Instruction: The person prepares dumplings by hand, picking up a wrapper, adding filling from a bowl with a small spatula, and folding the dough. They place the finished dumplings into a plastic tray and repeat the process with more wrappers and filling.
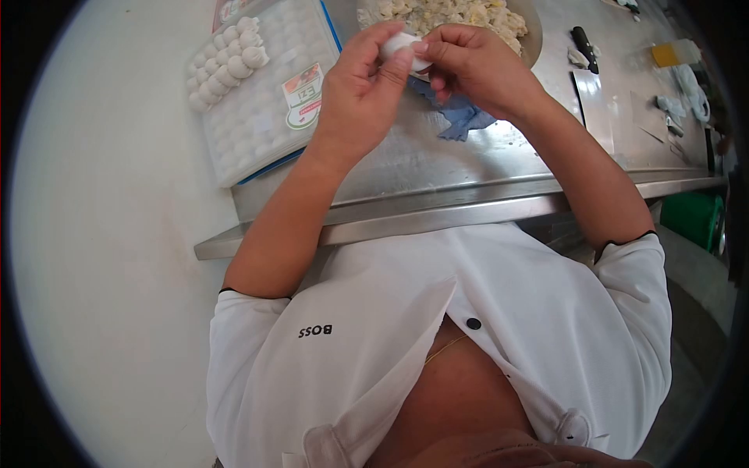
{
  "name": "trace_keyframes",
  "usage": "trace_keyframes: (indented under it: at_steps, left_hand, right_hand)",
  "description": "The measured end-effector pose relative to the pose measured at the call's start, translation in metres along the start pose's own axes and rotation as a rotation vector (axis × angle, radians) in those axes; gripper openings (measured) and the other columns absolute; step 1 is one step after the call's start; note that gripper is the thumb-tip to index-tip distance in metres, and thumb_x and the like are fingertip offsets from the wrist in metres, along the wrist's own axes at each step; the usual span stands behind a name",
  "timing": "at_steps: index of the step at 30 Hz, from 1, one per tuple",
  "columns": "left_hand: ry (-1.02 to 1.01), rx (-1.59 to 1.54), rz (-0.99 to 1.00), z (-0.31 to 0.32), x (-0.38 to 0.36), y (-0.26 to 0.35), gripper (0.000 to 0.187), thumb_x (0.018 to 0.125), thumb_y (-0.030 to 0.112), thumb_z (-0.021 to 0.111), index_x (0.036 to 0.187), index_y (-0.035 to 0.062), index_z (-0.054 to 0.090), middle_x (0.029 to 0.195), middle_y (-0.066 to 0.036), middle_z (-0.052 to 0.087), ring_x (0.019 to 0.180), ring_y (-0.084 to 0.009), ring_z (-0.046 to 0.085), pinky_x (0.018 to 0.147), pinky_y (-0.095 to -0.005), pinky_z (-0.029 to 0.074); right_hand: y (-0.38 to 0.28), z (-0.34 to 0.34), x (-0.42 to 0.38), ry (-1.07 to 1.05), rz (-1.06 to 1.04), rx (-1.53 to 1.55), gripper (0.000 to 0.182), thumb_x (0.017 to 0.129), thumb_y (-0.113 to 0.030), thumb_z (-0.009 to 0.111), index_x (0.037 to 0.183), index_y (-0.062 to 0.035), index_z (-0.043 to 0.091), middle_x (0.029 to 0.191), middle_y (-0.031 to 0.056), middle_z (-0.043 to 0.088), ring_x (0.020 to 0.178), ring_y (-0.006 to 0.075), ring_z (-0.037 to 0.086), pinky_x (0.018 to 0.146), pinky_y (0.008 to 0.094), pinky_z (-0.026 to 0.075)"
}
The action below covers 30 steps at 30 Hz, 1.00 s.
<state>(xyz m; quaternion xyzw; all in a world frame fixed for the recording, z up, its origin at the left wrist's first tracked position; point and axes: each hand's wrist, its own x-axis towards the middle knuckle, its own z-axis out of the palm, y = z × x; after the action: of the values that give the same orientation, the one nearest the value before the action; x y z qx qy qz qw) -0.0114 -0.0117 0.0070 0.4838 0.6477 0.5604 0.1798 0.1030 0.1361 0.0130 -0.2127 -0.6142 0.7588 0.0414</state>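
Observation:
Between both hands, over the near edge of a metal bowl, is a small white ball of dough (400, 48). My left hand (363, 90) cups it from the left, with thumb and fingers closed round it. My right hand (484, 72) pinches its right side between thumb and fingers. The bowl (534, 35) holds a pale, yellowish, lumpy filling (468, 17) and is partly hidden behind my hands. To the left, rows of similar white dough balls (226, 66) sit on top of a tray covered in clear plastic (257, 148). More round white pieces show through the cover.
A crumpled blue cloth (466, 118) lies below my hands on the steel table (374, 168). Towards the right are a black-handled knife (585, 48), a flat metal blade (593, 105) and a bottle of yellow liquid (675, 54). A white wall borders the left side.

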Motion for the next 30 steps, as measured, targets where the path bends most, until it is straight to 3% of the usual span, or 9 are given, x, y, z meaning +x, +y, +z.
trace_keyframes:
  at_steps: [2, 3, 5, 6, 8, 11, 17, 24, 30]
  left_hand:
    - [0.137, -0.360, -0.126, 0.002, 0.005, 0.013, 0.038, 0.102, 0.025, 0.049, 0.129, -0.0014, 0.050, 0.112, -0.011, 0.061, 0.098, -0.0185, 0.062, 0.078, -0.0313, 0.054]
    - [0.140, -0.360, -0.128, -0.002, 0.006, 0.014, 0.038, 0.102, 0.025, 0.049, 0.129, -0.0014, 0.050, 0.112, -0.011, 0.061, 0.098, -0.0185, 0.062, 0.078, -0.0313, 0.054]
    - [0.023, -0.670, -0.475, -0.015, 0.008, 0.012, 0.040, 0.103, 0.026, 0.043, 0.128, -0.0042, 0.048, 0.112, -0.014, 0.061, 0.097, -0.0233, 0.063, 0.076, -0.0351, 0.053]
    - [0.027, -0.670, -0.478, -0.017, 0.009, 0.007, 0.040, 0.103, 0.026, 0.043, 0.128, -0.0042, 0.048, 0.112, -0.014, 0.061, 0.097, -0.0233, 0.063, 0.076, -0.0351, 0.053]
    - [-0.229, -0.947, -0.625, -0.019, 0.009, -0.001, 0.040, 0.104, 0.028, 0.041, 0.123, -0.0065, 0.051, 0.111, -0.015, 0.062, 0.094, -0.0268, 0.065, 0.074, -0.0375, 0.053]
    - [-0.161, -0.888, -0.623, -0.015, 0.007, 0.001, 0.039, 0.104, 0.027, 0.042, 0.119, -0.0067, 0.053, 0.108, -0.016, 0.063, 0.091, -0.0277, 0.066, 0.076, -0.0378, 0.053]
    - [-0.159, -0.905, -0.626, -0.013, 0.005, 0.000, 0.037, 0.103, 0.027, 0.045, 0.117, -0.0060, 0.055, 0.106, -0.015, 0.064, 0.091, -0.0279, 0.066, 0.080, -0.0376, 0.054]
    - [-0.132, -0.910, -0.652, -0.012, 0.005, -0.008, 0.037, 0.103, 0.026, 0.045, 0.118, -0.0069, 0.054, 0.108, -0.015, 0.064, 0.091, -0.0266, 0.066, 0.080, -0.0377, 0.054]
    - [-0.110, -0.907, -0.649, -0.011, 0.006, -0.008, 0.036, 0.103, 0.024, 0.043, 0.117, -0.0078, 0.053, 0.106, -0.016, 0.063, 0.090, -0.0245, 0.066, 0.079, -0.0369, 0.054]
  right_hand:
    - [-0.003, 0.001, -0.001, 0.066, -0.057, 0.052, 0.025, 0.089, -0.027, 0.067, 0.092, -0.0027, 0.068, 0.071, 0.0004, 0.060, 0.061, 0.0079, 0.056, 0.058, 0.0234, 0.047]
    - [-0.006, 0.002, -0.003, 0.064, -0.055, 0.051, 0.025, 0.089, -0.027, 0.067, 0.092, -0.0027, 0.068, 0.071, 0.0004, 0.060, 0.061, 0.0079, 0.056, 0.058, 0.0234, 0.047]
    - [-0.013, 0.002, -0.006, 0.051, -0.063, -0.096, 0.021, 0.091, -0.022, 0.066, 0.097, -0.0023, 0.067, 0.073, 0.0010, 0.060, 0.062, 0.0074, 0.055, 0.057, 0.0233, 0.047]
    - [-0.011, 0.001, -0.005, 0.047, -0.060, -0.096, 0.021, 0.091, -0.022, 0.066, 0.097, -0.0023, 0.067, 0.073, 0.0010, 0.060, 0.062, 0.0074, 0.055, 0.057, 0.0233, 0.047]
    - [-0.006, -0.004, -0.002, -0.024, -0.121, -0.260, 0.020, 0.091, -0.022, 0.067, 0.098, -0.0036, 0.068, 0.074, -0.0004, 0.061, 0.064, 0.0062, 0.056, 0.058, 0.0230, 0.047]
    - [-0.011, 0.002, -0.007, 0.060, -0.120, -0.386, 0.019, 0.091, -0.021, 0.067, 0.098, -0.0039, 0.068, 0.078, -0.0008, 0.064, 0.067, 0.0053, 0.058, 0.059, 0.0217, 0.047]
    - [-0.003, 0.005, -0.006, 0.031, -0.143, -0.214, 0.021, 0.088, -0.019, 0.066, 0.096, -0.0003, 0.069, 0.079, 0.0034, 0.064, 0.069, 0.0095, 0.059, 0.062, 0.0239, 0.047]
    - [0.009, -0.002, 0.005, 0.003, -0.179, -0.295, 0.022, 0.090, -0.020, 0.062, 0.097, -0.0001, 0.069, 0.080, 0.0045, 0.065, 0.073, 0.0111, 0.062, 0.066, 0.0244, 0.050]
    - [0.009, -0.007, 0.005, 0.047, -0.055, -0.035, 0.024, 0.092, -0.021, 0.061, 0.102, -0.0001, 0.068, 0.080, 0.0044, 0.065, 0.071, 0.0113, 0.061, 0.066, 0.0258, 0.052]
